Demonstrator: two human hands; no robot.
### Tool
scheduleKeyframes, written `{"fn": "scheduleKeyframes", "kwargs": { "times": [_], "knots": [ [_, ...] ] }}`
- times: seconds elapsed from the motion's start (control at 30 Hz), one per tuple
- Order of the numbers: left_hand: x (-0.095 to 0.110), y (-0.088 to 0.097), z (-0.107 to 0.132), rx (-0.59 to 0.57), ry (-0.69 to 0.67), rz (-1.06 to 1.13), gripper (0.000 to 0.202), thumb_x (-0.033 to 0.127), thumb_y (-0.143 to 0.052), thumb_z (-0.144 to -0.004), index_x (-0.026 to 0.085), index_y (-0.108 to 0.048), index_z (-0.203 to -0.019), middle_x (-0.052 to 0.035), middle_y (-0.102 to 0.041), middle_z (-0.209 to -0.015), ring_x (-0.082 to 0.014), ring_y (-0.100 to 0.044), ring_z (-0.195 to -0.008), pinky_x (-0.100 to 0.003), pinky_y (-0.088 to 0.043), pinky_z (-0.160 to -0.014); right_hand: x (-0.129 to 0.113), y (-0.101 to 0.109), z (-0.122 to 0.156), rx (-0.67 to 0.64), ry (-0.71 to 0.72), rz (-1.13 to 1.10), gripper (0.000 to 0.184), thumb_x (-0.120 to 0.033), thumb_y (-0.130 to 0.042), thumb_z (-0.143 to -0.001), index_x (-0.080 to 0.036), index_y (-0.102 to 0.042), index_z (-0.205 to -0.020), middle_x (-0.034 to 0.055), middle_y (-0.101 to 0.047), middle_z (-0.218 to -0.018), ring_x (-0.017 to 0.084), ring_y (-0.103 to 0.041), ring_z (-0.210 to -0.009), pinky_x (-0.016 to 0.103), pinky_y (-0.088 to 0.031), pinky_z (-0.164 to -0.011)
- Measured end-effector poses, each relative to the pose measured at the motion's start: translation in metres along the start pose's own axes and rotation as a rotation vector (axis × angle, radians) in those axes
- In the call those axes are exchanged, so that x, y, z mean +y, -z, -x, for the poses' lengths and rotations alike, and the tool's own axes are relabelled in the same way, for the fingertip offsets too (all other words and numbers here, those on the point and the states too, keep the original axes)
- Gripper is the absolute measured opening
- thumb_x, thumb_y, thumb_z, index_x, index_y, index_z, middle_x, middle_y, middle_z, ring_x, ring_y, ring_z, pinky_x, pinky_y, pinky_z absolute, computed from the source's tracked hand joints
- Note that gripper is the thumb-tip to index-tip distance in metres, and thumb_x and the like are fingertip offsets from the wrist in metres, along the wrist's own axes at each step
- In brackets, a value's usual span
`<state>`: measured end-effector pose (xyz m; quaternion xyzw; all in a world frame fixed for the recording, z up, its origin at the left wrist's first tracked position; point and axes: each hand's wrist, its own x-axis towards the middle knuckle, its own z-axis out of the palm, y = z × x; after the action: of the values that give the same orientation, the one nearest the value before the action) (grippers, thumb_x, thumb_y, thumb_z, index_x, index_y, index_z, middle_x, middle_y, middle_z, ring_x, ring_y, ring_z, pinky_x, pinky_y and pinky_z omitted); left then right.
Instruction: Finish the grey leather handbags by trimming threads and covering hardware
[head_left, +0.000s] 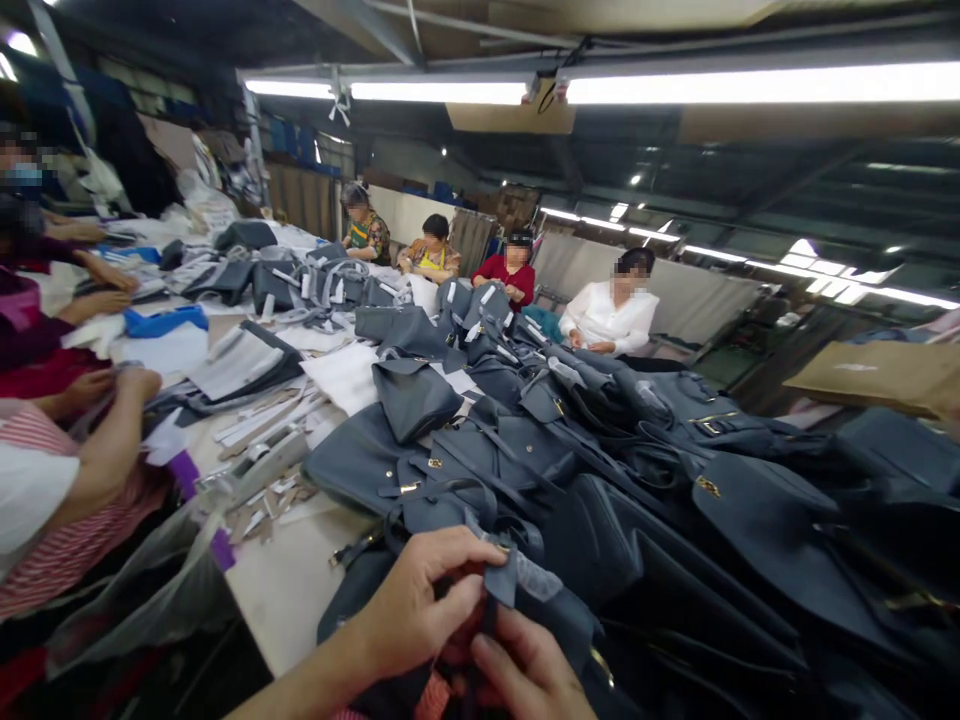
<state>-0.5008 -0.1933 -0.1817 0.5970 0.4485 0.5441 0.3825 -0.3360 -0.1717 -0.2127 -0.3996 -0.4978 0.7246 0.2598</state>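
My left hand (431, 590) reaches in from the lower left, thumb and fingers closed on the upper part of a dark blue-grey strap (501, 582). Just below, my right hand (529, 665) pinches the same strap between thumb and fingers. The strap seems to belong to the dark handbag (559, 615) under my hands, though the join is hidden. Clear plastic wrap (538, 575) lies beside the strap. A gold-coloured zip piece (602, 668) shows on the bag's right side.
A large heap of dark bags (480, 450) covers much of the table (281, 575). Paper and leather scraps (274, 505) lie left of it. A co-worker's arm (112, 440) is at the left edge; several people sit across the table. A brown package (877, 375) rests at right.
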Motion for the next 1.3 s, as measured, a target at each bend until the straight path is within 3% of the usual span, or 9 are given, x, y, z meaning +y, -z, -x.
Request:
{"fn": "scheduleKeyframes", "kwargs": {
  "times": [0.13, 0.23, 0.33, 0.47, 0.63, 0.93, 1.07, 1.17, 1.3],
  "knots": [
    [0.002, -0.003, -0.001, 0.108, 0.214, 0.274, 0.019, 0.029, -0.063, -0.079, 0.013, -0.074, -0.083, -0.0063, -0.063, -0.082, -0.0149, -0.059, -0.066, -0.024, -0.05, -0.057, -0.017, 0.0, -0.006, 0.082, 0.066, 0.17, 0.051, -0.064, -0.071, -0.072, -0.017, -0.074, -0.091, 0.0032, -0.07, -0.074, 0.016, -0.064, -0.061, 0.024, -0.052, -0.051],
    [0.002, -0.005, -0.004, 0.143, 0.33, 0.422, 0.016, 0.026, -0.071, -0.071, 0.014, -0.065, -0.08, -0.0015, -0.062, -0.071, -0.0117, -0.057, -0.059, -0.021, -0.048, -0.054, -0.026, 0.001, -0.008, 0.028, 0.077, 0.044, 0.045, -0.052, -0.081, -0.067, -0.017, -0.072, -0.093, 0.0043, -0.072, -0.078, 0.017, -0.065, -0.066, 0.021, -0.049, -0.05],
    [-0.003, -0.005, -0.004, 0.122, 0.458, 0.531, 0.029, 0.024, -0.074, -0.064, 0.016, -0.056, -0.085, 0.0028, -0.061, -0.064, -0.0091, -0.054, -0.05, -0.019, -0.045, -0.048, -0.032, 0.001, -0.006, -0.025, 0.059, -0.07, 0.046, -0.043, -0.085, -0.065, -0.017, -0.072, -0.101, 0.0052, -0.073, -0.081, 0.017, -0.066, -0.071, 0.023, -0.053, -0.058],
    [-0.015, 0.0, -0.001, 0.064, 0.607, 0.457, 0.025, 0.028, -0.072, -0.062, 0.014, -0.056, -0.076, 0.003, -0.059, -0.057, -0.0078, -0.052, -0.045, -0.018, -0.044, -0.044, -0.03, 0.001, -0.007, 0.089, 0.07, -0.099, 0.055, -0.043, -0.086, -0.061, -0.016, -0.07, -0.106, 0.0031, -0.07, -0.074, 0.015, -0.064, -0.065, 0.021, -0.051, -0.049],
    [-0.014, 0.001, -0.002, -0.087, 0.671, 0.309, 0.021, 0.029, -0.068, -0.062, 0.016, -0.053, -0.069, 0.0022, -0.059, -0.053, -0.0121, -0.058, -0.048, -0.015, -0.037, -0.036, -0.024, 0.001, -0.013, 0.193, 0.128, -0.108, 0.057, -0.045, -0.087, -0.058, -0.016, -0.068, -0.102, 0.0002, -0.066, -0.066, 0.012, -0.057, -0.054, 0.018, -0.042, -0.041],
    [-0.014, -0.01, -0.008, -0.129, 0.631, 0.245, 0.019, 0.023, -0.062, -0.057, 0.019, -0.046, -0.065, 0.0075, -0.047, -0.053, -0.0058, -0.039, -0.043, -0.017, -0.032, -0.039, -0.022, 0.01, -0.006, 0.111, 0.098, -0.18, 0.054, -0.035, -0.085, -0.065, -0.016, -0.068, -0.112, -0.0001, -0.065, -0.071, 0.007, -0.05, -0.055, 0.015, -0.039, -0.047],
    [-0.01, -0.017, -0.006, -0.067, 0.401, -0.11, 0.013, 0.019, -0.057, -0.066, 0.019, -0.044, -0.065, 0.0065, -0.041, -0.058, -0.0072, -0.035, -0.052, -0.019, -0.026, -0.046, -0.026, 0.014, -0.003, 0.063, 0.005, -0.393, 0.05, -0.028, -0.087, -0.063, -0.016, -0.069, -0.108, 0.0049, -0.07, -0.085, 0.005, -0.051, -0.056, 0.013, -0.036, -0.044],
    [-0.008, -0.022, -0.005, -0.013, 0.331, -0.313, 0.011, 0.013, -0.052, -0.07, 0.019, -0.043, -0.065, 0.0063, -0.04, -0.057, -0.0081, -0.035, -0.053, -0.021, -0.025, -0.049, -0.028, 0.016, -0.003, 0.106, -0.015, -0.442, 0.046, -0.027, -0.089, -0.059, -0.014, -0.072, -0.1, 0.0076, -0.072, -0.091, 0.009, -0.059, -0.063, 0.014, -0.045, -0.05],
    [-0.019, -0.026, -0.001, 0.0, 0.425, -0.004, 0.007, 0.017, -0.054, -0.068, 0.018, -0.047, -0.07, 0.0048, -0.046, -0.063, -0.0096, -0.043, -0.058, -0.02, -0.032, -0.052, -0.024, 0.014, -0.002, 0.117, 0.046, -0.302, 0.045, -0.034, -0.089, -0.06, -0.015, -0.075, -0.099, 0.0094, -0.075, -0.092, 0.016, -0.067, -0.075, 0.02, -0.052, -0.06]
  ]
}}
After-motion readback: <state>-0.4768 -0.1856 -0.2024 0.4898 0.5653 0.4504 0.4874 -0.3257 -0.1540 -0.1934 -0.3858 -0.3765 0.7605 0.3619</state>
